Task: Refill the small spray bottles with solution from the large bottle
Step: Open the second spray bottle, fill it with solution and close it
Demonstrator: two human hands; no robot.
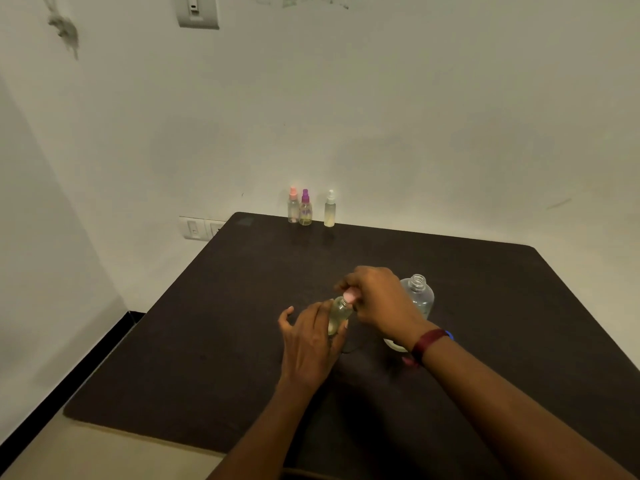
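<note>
A small clear spray bottle (338,313) with pale liquid stands tilted at the middle of the dark table (221,341). My left hand (310,341) holds its body. My right hand (377,299) pinches the pink spray cap (350,296) at the bottle's neck. The large clear bottle (420,296) stands uncapped just behind my right hand. Three small spray bottles stand at the table's far edge: a pink-capped one (293,206), a purple-capped one (305,208) and a white-capped one (330,209).
A white round cap (394,344) lies on the table under my right wrist, partly hidden. A wall stands close behind the table, with a switch plate (201,227) at the far left corner. The floor drops off at the table's left and near edges.
</note>
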